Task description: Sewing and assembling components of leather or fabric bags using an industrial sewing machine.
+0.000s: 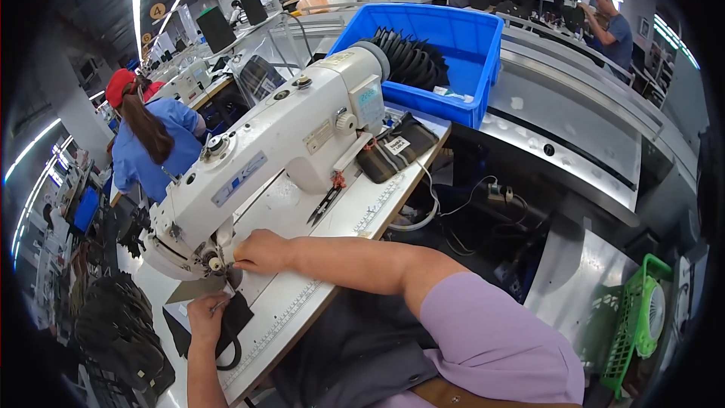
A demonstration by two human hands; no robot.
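Observation:
A white industrial sewing machine point(257, 147) stands across the table in front of me. My left hand point(206, 317) is closed at a black fabric piece point(240, 316), which lies below the needle area with a black loop hanging from it. A small shiny bit shows at its fingertips, too small to name. Beside the needle and presser foot, my right hand point(260, 251) has its fingers curled together; what they pinch, if anything, is hidden. Black thread snips point(325, 205) with red wound on the handle end lie on the machine bed, apart from both hands.
Behind the machine is a blue bin point(472, 57) with black coiled strips point(408, 60). A dark plaid pouch point(396, 147) lies by the machine's base. Black pieces point(121, 332) are heaped at left. A green basket point(630, 325) stands at right. A co-worker point(155, 136) sits ahead left.

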